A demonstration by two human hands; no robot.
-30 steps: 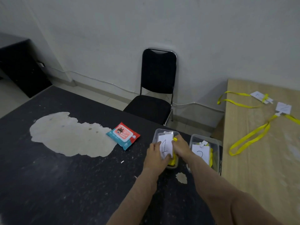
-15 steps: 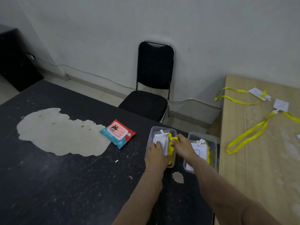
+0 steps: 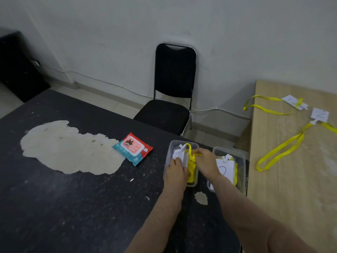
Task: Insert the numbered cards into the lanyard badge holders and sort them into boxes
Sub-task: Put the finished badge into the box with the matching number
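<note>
Two clear plastic boxes stand side by side on the dark table. In the left box lies a white badge holder with a yellow lanyard. My left hand presses flat on the badge holder inside that box. My right hand pinches the yellow lanyard over the same box. The right box holds a badge with the number 2 and its yellow strap. On the wooden table lie two more badges with lanyards, one at the back and one nearer.
A red and teal pack of wet wipes lies left of the boxes. The dark table has a large pale worn patch. A black chair stands behind it by the wall. The wooden table adjoins on the right.
The card marked 1 has gone down from upright into the left box. My left hand now presses it flat, and my right hand has gathered the yellow lanyard over the box.
</note>
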